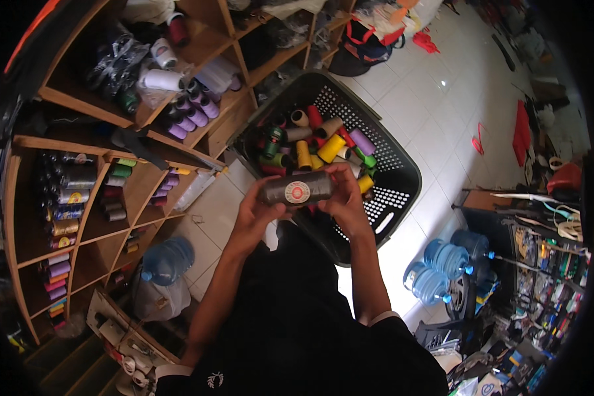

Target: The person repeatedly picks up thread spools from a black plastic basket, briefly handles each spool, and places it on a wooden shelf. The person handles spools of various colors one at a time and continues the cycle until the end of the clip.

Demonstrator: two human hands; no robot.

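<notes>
A dark brown thread spool (320,187) with a round pale label lies level between my two hands. My left hand (252,210) is closed round its left end, and my right hand (344,198) grips the right end. Just beyond and below sits a dark green plastic basket (397,165) with perforated sides. Inside are several thread spools, among them a yellow spool (331,148), a lilac spool (362,141) and a red spool (315,117). The spool and my hands hide the near part of the basket's contents.
On the left, a wooden shelf (79,264) holds many thread spools in its compartments, with lilac spools (195,113) higher up. A blue water jug (168,261) stands by it. More blue jugs (435,270) stand at right near a cluttered rack (541,277). A dark bag (363,49) lies beyond the basket.
</notes>
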